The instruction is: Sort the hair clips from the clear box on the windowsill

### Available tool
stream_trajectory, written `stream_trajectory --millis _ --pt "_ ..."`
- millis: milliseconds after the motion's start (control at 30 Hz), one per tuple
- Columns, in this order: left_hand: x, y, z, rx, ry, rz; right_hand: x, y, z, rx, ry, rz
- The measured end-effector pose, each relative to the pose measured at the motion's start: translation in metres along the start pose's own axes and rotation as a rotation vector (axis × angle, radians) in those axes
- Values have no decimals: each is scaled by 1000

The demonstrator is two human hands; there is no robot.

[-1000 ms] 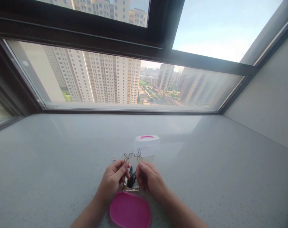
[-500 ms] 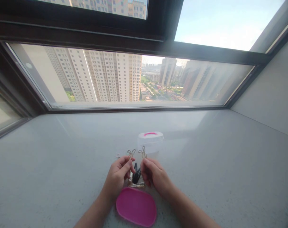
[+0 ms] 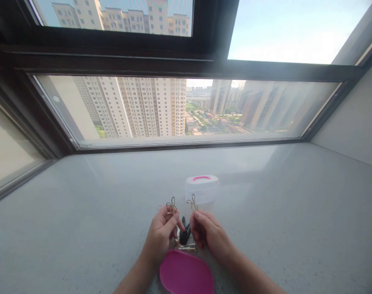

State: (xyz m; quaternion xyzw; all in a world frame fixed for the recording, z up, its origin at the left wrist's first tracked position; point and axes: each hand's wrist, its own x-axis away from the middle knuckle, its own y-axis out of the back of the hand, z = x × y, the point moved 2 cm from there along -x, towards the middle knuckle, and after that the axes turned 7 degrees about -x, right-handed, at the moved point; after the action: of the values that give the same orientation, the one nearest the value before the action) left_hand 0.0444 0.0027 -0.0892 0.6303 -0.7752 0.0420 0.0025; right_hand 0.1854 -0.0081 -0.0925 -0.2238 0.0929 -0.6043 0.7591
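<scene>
The head view has two bent wire clips at the middle of things, held up side by side with a narrow gap between them. The left wire clip (image 3: pixel 172 203) is clamped between the thumb and fingers of the left hand (image 3: pixel 160 233), its looped end pointing up and away from the person. The right wire clip (image 3: pixel 192 201) is pinched the same way by the right hand (image 3: pixel 212 232), its loops also upward. The two hands are near each other but apart.

Between and below them sit some black clips (image 3: pixel 184 234), partly hidden by the fingers of the left hand; whether a finger touches them, I cannot tell. Just beside these, on the near side, lies a shiny metal piece (image 3: pixel 188 247), at the far edge of a pink tray (image 3: pixel 187 272). The tray lies between the forearms and is cut off by the bottom of the view.

Beyond the hands, a see-through box (image 3: pixel 202 191) with a pink handle (image 3: pixel 201 178) stands upright on the pale speckled surface (image 3: pixel 296 216). A small pale thing, too faint to make out, lies just beside the left hand. Farther back, a dark window frame (image 3: pixel 127 63) looks out on tall buildings (image 3: pixel 149 107).
</scene>
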Motion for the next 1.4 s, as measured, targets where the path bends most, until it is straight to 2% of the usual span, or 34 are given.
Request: stream_trajectory --millis 267,633,1400 --pt "-4 1 7 28 10 -42 -1 1 -2 -29 20 24" --pt "-5 6 5 -43 -14 -74 -2 5 -6 -209 24 112" --pt "-8 5 7 -30 -20 -8 -5 4 -8 -100 58 60"
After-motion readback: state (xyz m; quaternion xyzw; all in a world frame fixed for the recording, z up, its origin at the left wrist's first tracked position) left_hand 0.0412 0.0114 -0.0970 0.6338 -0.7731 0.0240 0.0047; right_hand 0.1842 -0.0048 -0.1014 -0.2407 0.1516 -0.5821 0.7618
